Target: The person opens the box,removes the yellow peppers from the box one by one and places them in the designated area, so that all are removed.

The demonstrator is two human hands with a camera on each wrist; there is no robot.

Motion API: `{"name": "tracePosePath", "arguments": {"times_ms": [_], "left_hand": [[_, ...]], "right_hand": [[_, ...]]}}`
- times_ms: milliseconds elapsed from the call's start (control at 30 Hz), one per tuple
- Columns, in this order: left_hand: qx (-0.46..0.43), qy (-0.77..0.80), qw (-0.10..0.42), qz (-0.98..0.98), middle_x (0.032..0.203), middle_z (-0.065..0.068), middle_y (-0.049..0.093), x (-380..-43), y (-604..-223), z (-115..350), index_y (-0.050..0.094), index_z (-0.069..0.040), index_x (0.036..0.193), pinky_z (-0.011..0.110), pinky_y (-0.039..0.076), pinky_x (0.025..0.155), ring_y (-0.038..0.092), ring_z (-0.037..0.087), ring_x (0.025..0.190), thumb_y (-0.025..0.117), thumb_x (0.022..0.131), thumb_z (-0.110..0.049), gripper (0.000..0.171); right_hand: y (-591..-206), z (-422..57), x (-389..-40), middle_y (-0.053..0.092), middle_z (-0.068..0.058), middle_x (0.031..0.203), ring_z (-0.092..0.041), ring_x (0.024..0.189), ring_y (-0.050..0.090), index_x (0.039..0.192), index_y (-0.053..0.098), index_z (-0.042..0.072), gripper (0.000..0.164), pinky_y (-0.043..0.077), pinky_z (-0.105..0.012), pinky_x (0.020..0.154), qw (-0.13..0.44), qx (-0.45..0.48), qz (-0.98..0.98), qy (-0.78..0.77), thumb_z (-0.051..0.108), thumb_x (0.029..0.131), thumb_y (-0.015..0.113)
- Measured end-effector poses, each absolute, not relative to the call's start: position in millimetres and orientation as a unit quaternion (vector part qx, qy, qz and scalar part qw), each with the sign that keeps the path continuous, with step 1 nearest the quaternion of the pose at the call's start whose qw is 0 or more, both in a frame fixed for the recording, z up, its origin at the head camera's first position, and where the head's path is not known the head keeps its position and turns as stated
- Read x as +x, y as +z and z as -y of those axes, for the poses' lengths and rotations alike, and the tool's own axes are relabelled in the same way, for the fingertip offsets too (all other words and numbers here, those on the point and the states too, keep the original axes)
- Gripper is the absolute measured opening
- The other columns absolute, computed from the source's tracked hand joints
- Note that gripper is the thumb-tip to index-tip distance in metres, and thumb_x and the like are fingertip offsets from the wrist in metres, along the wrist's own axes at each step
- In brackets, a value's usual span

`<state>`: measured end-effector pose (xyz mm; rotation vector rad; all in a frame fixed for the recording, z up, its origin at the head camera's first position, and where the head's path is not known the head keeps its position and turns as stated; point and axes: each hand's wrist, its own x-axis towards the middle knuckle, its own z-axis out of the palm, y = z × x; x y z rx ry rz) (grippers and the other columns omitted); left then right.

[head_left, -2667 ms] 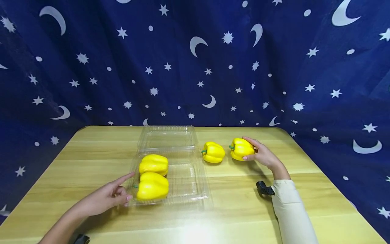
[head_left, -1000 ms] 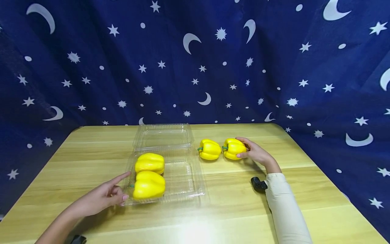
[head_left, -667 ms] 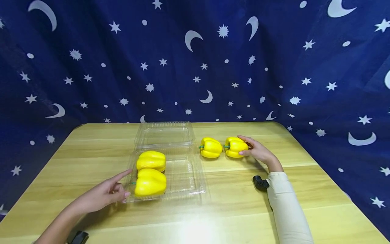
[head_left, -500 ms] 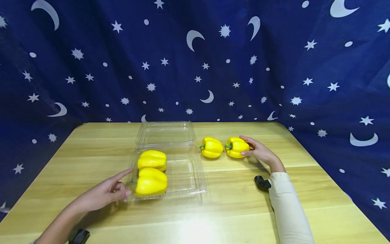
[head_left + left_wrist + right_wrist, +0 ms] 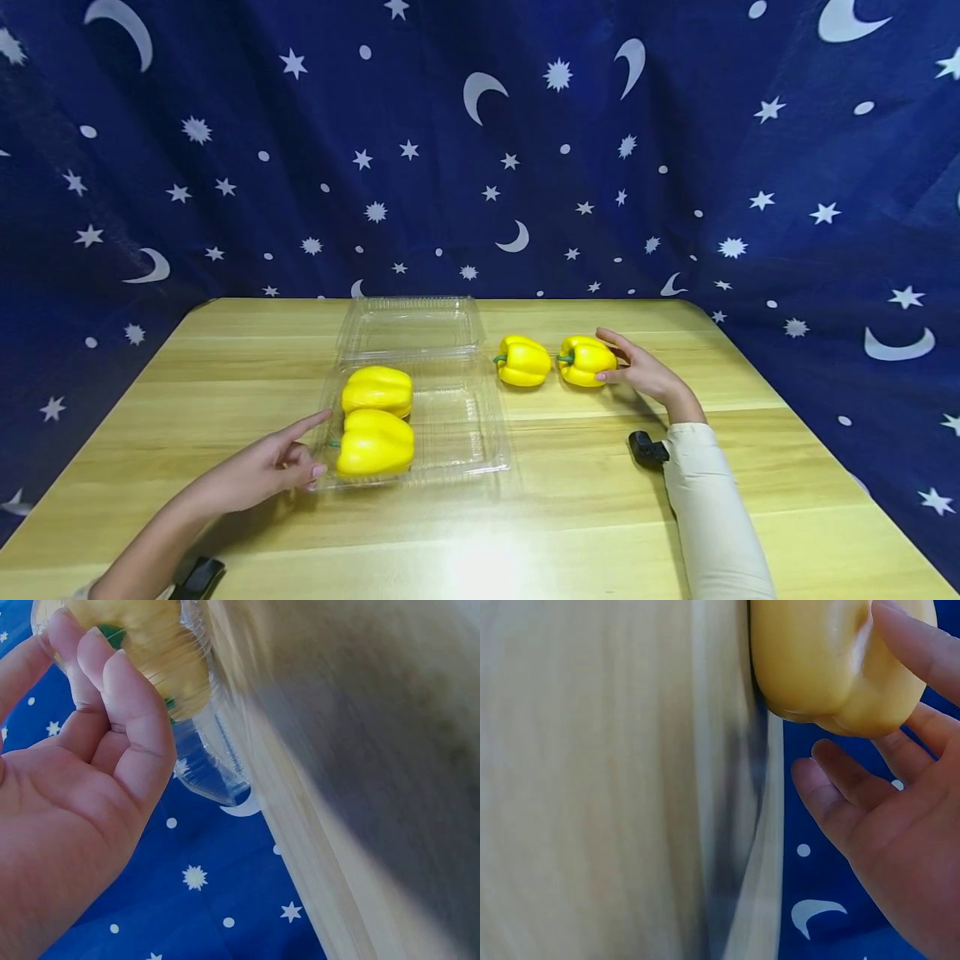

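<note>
On the table's right side, a yellow bell pepper [image 5: 587, 361] lies with its green stem to the left. My right hand [image 5: 647, 373] is spread loosely around its right end, thumb in front and index finger behind. In the right wrist view, the thumb overlaps the pepper and the lower fingers stand apart from it. Another yellow pepper [image 5: 524, 361] lies just to its left. Two more, a rear pepper [image 5: 377, 390] and a front pepper [image 5: 376, 442], sit in the left half of a clear plastic clamshell container [image 5: 457, 429]. At its left edge my left hand [image 5: 258, 468] stays, index finger extended.
The container's hinged lid [image 5: 412, 327] lies folded back toward the table's far edge. A wooden table [image 5: 570, 517] bears everything, and a blue curtain [image 5: 420, 200] with moons and stars hangs behind it.
My right hand has brought its pepper left, closer to the neighbouring pepper, and its fingers have since loosened and drawn slightly right. The left hand stays at the container. The head view has shifted a little.
</note>
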<state>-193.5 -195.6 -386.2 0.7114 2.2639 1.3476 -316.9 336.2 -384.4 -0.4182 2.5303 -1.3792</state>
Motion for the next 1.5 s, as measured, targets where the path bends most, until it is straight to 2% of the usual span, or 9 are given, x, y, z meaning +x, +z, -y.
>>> {"name": "tracePosePath", "arguments": {"times_ms": [133, 400, 600, 900, 1100, 1233, 1367, 1500], "left_hand": [[0.255, 0.482, 0.202, -0.814, 0.069, 0.011, 0.054, -194, -386, 195, 0.005, 0.007, 0.143, 0.028, 0.043, 0.055, 0.059, 0.019, 0.07, 0.052, 0.093, -0.017, 0.074], [0.253, 0.475, 0.196, -0.82, 0.069, 0.013, 0.054, -193, -384, 194, 0.006, 0.008, 0.143, 0.029, 0.041, 0.053, 0.057, 0.017, 0.068, 0.053, 0.092, -0.019, 0.074], [0.258, 0.472, 0.191, -0.821, 0.07, 0.008, 0.055, -193, -386, 195, 0.006, 0.008, 0.143, 0.028, 0.045, 0.057, 0.058, 0.017, 0.068, 0.053, 0.093, -0.019, 0.074], [0.247, 0.478, 0.199, -0.819, 0.07, 0.011, 0.054, -195, -383, 194, 0.004, 0.005, 0.144, 0.029, 0.045, 0.058, 0.06, 0.021, 0.072, 0.053, 0.093, -0.02, 0.075], [0.237, 0.478, 0.206, -0.821, 0.071, 0.01, 0.054, -194, -382, 194, 0.004, 0.005, 0.144, 0.029, 0.04, 0.052, 0.059, 0.023, 0.072, 0.053, 0.093, -0.021, 0.076], [0.232, 0.479, 0.21, -0.82, 0.072, 0.012, 0.054, -194, -383, 193, 0.003, 0.005, 0.144, 0.029, 0.043, 0.055, 0.06, 0.024, 0.074, 0.053, 0.093, -0.022, 0.076], [0.236, 0.479, 0.208, -0.819, 0.071, 0.015, 0.053, -194, -383, 194, 0.003, 0.004, 0.144, 0.03, 0.048, 0.063, 0.061, 0.025, 0.075, 0.053, 0.093, -0.023, 0.077], [0.237, 0.478, 0.205, -0.821, 0.071, 0.015, 0.053, -194, -383, 194, 0.004, 0.004, 0.144, 0.029, 0.046, 0.059, 0.061, 0.024, 0.074, 0.053, 0.093, -0.023, 0.076]], "right_hand": [[-382, -337, -316, 0.007, -0.021, 0.151, -0.044, 0.136, 0.012, 0.146, 0.008, 0.003, 0.083, 0.017, -0.056, 0.107, 0.112, -0.146, -0.862, -0.472, 0.008, 0.084, 0.063], [-377, -335, -315, 0.006, -0.019, 0.152, -0.047, 0.136, 0.007, 0.147, 0.006, 0.007, 0.085, 0.013, -0.06, 0.106, 0.108, -0.141, -0.871, -0.459, 0.013, 0.084, 0.064], [-368, -329, -311, 0.007, -0.018, 0.152, -0.047, 0.136, 0.006, 0.147, 0.006, 0.008, 0.085, 0.012, -0.062, 0.104, 0.088, -0.136, -0.89, -0.427, 0.019, 0.085, 0.063], [-360, -307, -307, 0.005, -0.022, 0.151, -0.044, 0.137, 0.005, 0.147, 0.007, 0.009, 0.087, 0.01, -0.064, 0.103, 0.051, -0.136, -0.922, -0.359, 0.031, 0.085, 0.063], [-356, -268, -297, 0.009, -0.02, 0.15, -0.041, 0.137, 0.009, 0.147, 0.012, 0.01, 0.086, 0.014, -0.062, 0.104, 0.028, -0.178, -0.927, -0.33, 0.033, 0.083, 0.064], [-350, -233, -284, 0.013, -0.016, 0.151, -0.038, 0.138, 0.011, 0.147, 0.015, 0.014, 0.088, 0.017, -0.061, 0.104, 0.021, -0.226, -0.919, -0.321, 0.032, 0.08, 0.069], [-345, -199, -270, 0.012, -0.01, 0.152, -0.034, 0.139, 0.009, 0.147, 0.015, 0.021, 0.09, 0.018, -0.061, 0.104, 0.039, -0.263, -0.91, -0.319, 0.036, 0.078, 0.071], [-341, -168, -263, 0.01, -0.007, 0.153, -0.032, 0.14, 0.007, 0.147, 0.014, 0.024, 0.09, 0.019, -0.06, 0.105, 0.054, -0.293, -0.899, -0.321, 0.037, 0.078, 0.071]]}}
